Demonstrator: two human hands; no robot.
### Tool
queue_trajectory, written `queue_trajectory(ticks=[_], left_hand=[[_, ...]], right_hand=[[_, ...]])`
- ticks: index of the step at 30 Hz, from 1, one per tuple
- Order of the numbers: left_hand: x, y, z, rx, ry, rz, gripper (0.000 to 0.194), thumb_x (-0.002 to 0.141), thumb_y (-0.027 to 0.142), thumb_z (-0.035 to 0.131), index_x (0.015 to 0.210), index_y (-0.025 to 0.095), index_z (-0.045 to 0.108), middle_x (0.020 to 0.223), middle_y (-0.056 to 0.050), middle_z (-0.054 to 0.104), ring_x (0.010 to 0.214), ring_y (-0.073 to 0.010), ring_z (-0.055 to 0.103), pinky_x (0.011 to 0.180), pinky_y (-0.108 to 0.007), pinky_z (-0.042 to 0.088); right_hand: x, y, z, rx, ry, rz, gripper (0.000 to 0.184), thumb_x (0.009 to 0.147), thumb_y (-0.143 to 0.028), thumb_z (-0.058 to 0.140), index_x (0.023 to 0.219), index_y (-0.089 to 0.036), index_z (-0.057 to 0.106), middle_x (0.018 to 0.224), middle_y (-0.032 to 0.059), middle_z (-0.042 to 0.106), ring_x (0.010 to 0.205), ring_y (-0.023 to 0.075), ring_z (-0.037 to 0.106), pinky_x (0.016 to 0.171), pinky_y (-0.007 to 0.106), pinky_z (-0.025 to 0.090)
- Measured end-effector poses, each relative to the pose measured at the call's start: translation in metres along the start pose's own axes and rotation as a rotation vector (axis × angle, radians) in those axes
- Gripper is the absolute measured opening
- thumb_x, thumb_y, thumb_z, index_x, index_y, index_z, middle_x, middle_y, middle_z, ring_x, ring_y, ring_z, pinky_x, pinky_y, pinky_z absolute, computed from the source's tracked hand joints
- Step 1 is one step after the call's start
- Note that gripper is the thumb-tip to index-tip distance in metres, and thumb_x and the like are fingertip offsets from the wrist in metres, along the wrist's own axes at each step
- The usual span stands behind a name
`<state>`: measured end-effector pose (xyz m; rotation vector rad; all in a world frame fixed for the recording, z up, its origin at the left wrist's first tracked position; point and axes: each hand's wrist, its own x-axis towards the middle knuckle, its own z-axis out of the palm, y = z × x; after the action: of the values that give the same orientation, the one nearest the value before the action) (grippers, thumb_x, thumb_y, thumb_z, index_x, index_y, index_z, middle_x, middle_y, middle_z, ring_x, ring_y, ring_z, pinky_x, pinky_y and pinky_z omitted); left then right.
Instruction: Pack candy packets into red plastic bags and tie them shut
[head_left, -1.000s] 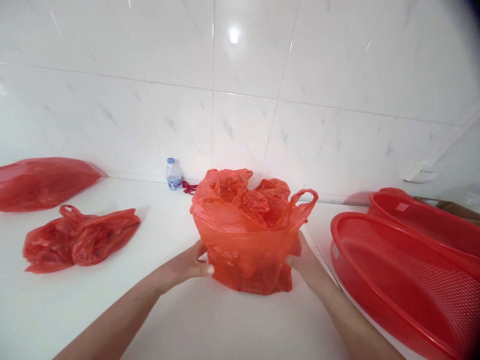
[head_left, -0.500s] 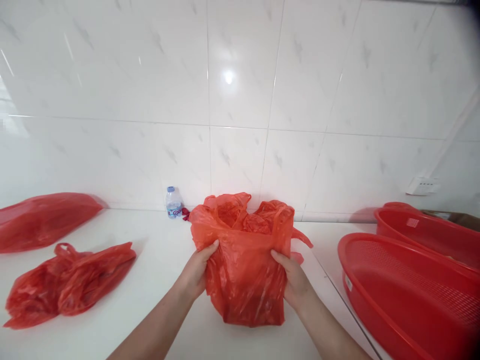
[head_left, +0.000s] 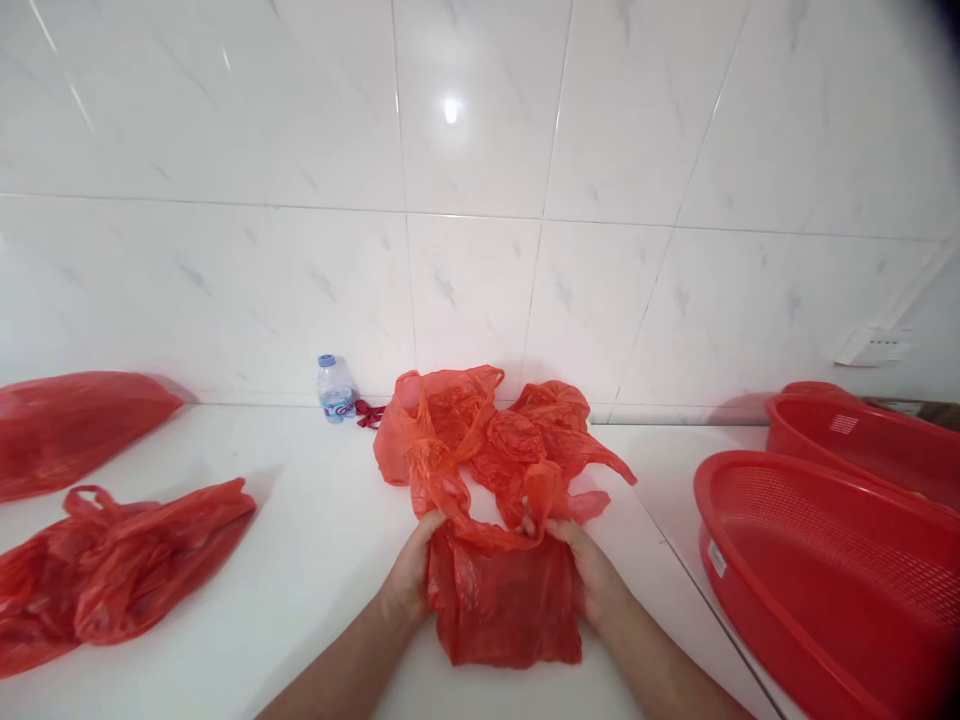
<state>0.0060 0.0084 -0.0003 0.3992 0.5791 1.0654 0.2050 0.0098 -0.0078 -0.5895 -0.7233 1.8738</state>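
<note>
White smooth desk (head_left: 337, 580) against glossy marbled tile wall (head_left: 480, 290). Left hand (head_left: 414, 568) and right hand (head_left: 591, 570) gripping opposite sides of red translucent plastic bag (head_left: 510, 610), front middle of desk; crumpled orange-red plastic bags (head_left: 540, 435) just behind.

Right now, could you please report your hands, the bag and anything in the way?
Left hand, right hand: holding front red bag by its sides. Crumpled red plastic close behind it.

Front bag (head_left: 506, 610): thin, wrinkled, glossy plastic; wall tiles (head_left: 480, 310) smooth, shiny.
</note>
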Motion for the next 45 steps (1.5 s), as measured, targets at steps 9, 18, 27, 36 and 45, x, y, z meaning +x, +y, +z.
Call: queue_trajectory(ticks=[9,18,27,36,45], left_hand=[[-0.007,-0.006,0.001,0.2,-0.059,0.072,0.031,0.07,0.029,0.074,0.094,0.018,0.058,0.075,-0.001,0.066,0.07,-0.0187,0.067,0.07,-0.03,0.052],[-0.005,-0.003,0.001,0.167,-0.027,-0.03,0.03,0.078,0.037,0.064,0.096,0.014,0.062,0.082,-0.009,0.07,0.08,-0.0228,0.068,0.077,-0.034,0.052],[-0.012,-0.008,0.02,0.33,-0.094,-0.024,0.026,0.073,0.037,0.064,0.056,0.018,0.057,0.058,-0.006,0.066,0.079,-0.028,0.068,0.071,-0.035,0.052],[-0.016,-0.009,0.034,0.667,-0.136,0.043,0.022,0.072,0.025,0.063,0.053,0.014,0.065,0.051,-0.005,0.064,0.049,-0.0162,0.058,0.054,-0.027,0.045],[-0.016,-0.019,0.028,0.627,-0.129,0.21,0.034,0.067,0.022,0.071,0.1,0.018,0.061,0.083,-0.005,0.07,0.075,-0.019,0.064,0.073,-0.03,0.048]], right_hand=[[-0.009,0.003,0.026,-0.31,-0.006,0.062,0.029,0.066,-0.033,0.078,0.088,-0.018,0.068,0.083,0.0043,0.07,0.077,0.0202,0.064,0.076,0.035,0.048],[-0.006,-0.001,0.013,0.045,0.028,0.098,0.029,0.076,-0.035,0.066,0.056,-0.018,0.056,0.076,0.0018,0.063,0.071,0.014,0.058,0.072,0.029,0.046],[-0.01,0.013,0.031,-0.224,-0.094,0.043,0.061,0.085,-0.068,0.033,0.063,-0.017,0.059,0.05,-0.0008,0.044,0.052,0.0129,0.044,0.066,0.03,0.04],[-0.009,0.015,0.044,-0.396,-0.152,-0.025,0.043,0.068,-0.051,0.071,0.098,-0.021,0.061,0.055,-0.0054,0.051,0.046,0.0079,0.04,0.053,0.024,0.037],[-0.001,0.024,0.034,-0.249,0.074,-0.061,0.041,0.07,-0.046,0.07,0.049,-0.018,0.048,0.042,-0.0047,0.043,0.044,0.0101,0.044,0.051,0.025,0.036]])
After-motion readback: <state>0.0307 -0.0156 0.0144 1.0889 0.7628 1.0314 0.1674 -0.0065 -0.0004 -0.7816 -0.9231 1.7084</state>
